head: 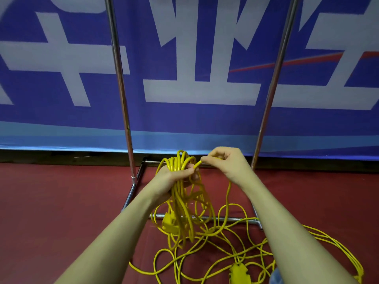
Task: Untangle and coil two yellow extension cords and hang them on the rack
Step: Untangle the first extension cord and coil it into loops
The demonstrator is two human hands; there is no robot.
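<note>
My left hand [174, 177] grips a bundle of coiled yellow extension cord [180, 201]; its loops stick up above the fist and hang down below it, with a yellow socket block [170, 222] dangling among them. My right hand [225, 160] pinches a strand of the same cord just right of the bundle, and that strand drops to the floor. More loose yellow cord [225, 257] lies tangled on the red floor, with a second yellow socket block [239, 272] near the bottom edge. The metal rack [123, 99] stands directly behind my hands.
The rack's two chrome uprights rise on the left and the right [274, 83], and its base bars [235, 219] lie on the red floor under the cords. A blue banner with large white characters [194, 89] hangs close behind the rack.
</note>
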